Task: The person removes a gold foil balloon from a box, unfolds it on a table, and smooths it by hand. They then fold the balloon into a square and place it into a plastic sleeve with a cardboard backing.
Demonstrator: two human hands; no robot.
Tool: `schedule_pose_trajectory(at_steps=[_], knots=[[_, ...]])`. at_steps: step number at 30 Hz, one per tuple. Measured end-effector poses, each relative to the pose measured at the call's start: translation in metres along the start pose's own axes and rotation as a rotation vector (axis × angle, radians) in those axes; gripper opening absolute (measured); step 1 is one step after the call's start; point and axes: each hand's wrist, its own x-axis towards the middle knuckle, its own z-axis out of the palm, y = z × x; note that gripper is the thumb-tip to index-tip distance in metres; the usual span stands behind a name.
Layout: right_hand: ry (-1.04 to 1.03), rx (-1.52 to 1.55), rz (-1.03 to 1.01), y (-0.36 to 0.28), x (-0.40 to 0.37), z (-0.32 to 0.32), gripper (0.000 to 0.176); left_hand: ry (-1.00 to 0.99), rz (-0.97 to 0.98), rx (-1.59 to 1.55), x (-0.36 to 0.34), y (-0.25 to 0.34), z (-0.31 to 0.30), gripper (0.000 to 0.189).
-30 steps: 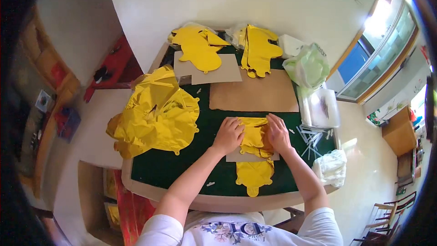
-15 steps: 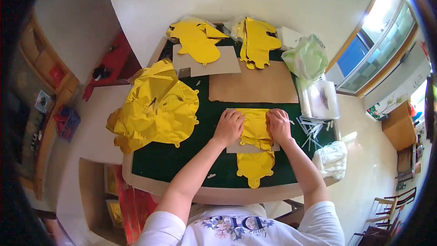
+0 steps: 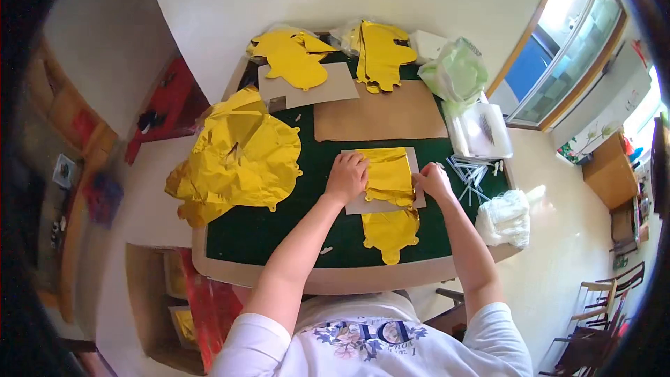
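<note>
A flat yellow foil balloon point(image 3: 389, 176) lies folded over a sheet of grey cardboard point(image 3: 354, 204), and its scalloped lower end hangs past the card's near edge. My left hand point(image 3: 347, 177) rests on the left side of the foil with its fingers laid on the surface. At the card's right edge is my right hand point(image 3: 434, 181), fingers drawn together; what lies between the fingertips is too small to make out. A large pile of crumpled yellow foil balloons point(image 3: 241, 157) covers the left of the green tabletop point(image 3: 279, 241).
Behind lie a brown cardboard sheet point(image 3: 380, 115) and two stacks of flat yellow foil balloons point(image 3: 296, 63) point(image 3: 384, 56). To the right are a pale green plastic bag point(image 3: 457, 73), clear plastic sleeves point(image 3: 485, 131), several white sticks point(image 3: 469, 176) and a white plastic bundle point(image 3: 504, 220).
My right hand has come off the foil's top right corner, down to the card's edge. The folded foil looks flatter and squarer. The whole view has shifted slightly.
</note>
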Motion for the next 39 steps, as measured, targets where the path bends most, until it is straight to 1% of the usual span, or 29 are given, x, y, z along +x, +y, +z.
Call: schedule_pose_trajectory(at_steps=[2, 3, 6, 7, 10, 11, 14, 17, 18, 19, 22, 25, 28, 31, 34, 37, 39], knots=[[0.052, 0.001, 0.009, -0.008, -0.005, 0.0, 0.036, -0.003, 0.0, -0.007, 0.001, -0.001, 0.0, 0.02], [0.136, 0.008, -0.029, -0.01, -0.008, 0.003, 0.034, 0.003, 0.006, -0.006, 0.001, -0.002, 0.001, 0.02], [-0.002, 0.156, 0.068, -0.028, -0.013, 0.001, 0.032, 0.014, 0.002, -0.003, 0.0, -0.001, 0.0, 0.02], [0.047, 0.162, 0.036, -0.024, -0.008, 0.01, 0.028, 0.004, -0.004, -0.001, -0.001, -0.001, 0.0, 0.021], [-0.014, 0.244, 0.01, -0.005, 0.016, 0.027, 0.024, -0.012, -0.006, -0.004, 0.001, 0.0, -0.002, 0.021], [-0.079, 0.398, 0.088, -0.007, 0.021, 0.029, 0.023, -0.015, -0.008, -0.006, 0.0, 0.0, -0.001, 0.022], [-0.262, 0.553, 0.201, -0.004, 0.021, 0.017, 0.022, -0.019, -0.027, -0.022, -0.001, -0.001, 0.002, 0.022], [-0.249, 0.546, 0.283, -0.017, 0.011, 0.005, 0.023, -0.128, -0.071, -0.006, 0.001, 0.003, -0.006, 0.026], [-0.252, 0.559, 0.311, -0.015, 0.009, 0.004, 0.023, -0.13, -0.072, -0.005, 0.002, 0.004, -0.007, 0.026], [-0.319, 0.657, 0.305, -0.004, 0.015, 0.009, 0.023, -0.134, -0.072, -0.004, 0.002, 0.004, -0.008, 0.026], [-0.379, 0.791, 0.399, 0.007, 0.022, 0.017, 0.023, -0.131, -0.071, -0.012, 0.001, 0.003, -0.008, 0.026], [-0.355, 0.721, 0.404, -0.006, 0.014, 0.006, 0.021, -0.105, -0.06, -0.015, 0.0, 0.001, -0.005, 0.026], [-0.373, 0.55, 0.223, -0.008, 0.009, -0.001, 0.026, -0.092, -0.054, -0.002, -0.002, -0.002, 0.0, 0.026], [-0.353, 0.767, 0.276, -0.009, 0.005, 0.003, 0.023, -0.1, -0.076, -0.026, 0.001, 0.001, -0.002, 0.026], [-0.31, 0.782, 0.302, -0.004, 0.007, 0.011, 0.019, -0.109, -0.096, -0.041, 0.003, 0.002, -0.004, 0.028], [-0.317, 0.707, 0.296, -0.003, 0.007, 0.012, 0.019, -0.135, -0.127, -0.044, 0.005, 0.005, -0.006, 0.032], [-0.328, 0.551, 0.263, -0.008, 0.002, 0.006, 0.021, -0.125, -0.129, -0.034, 0.006, 0.006, -0.005, 0.033]])
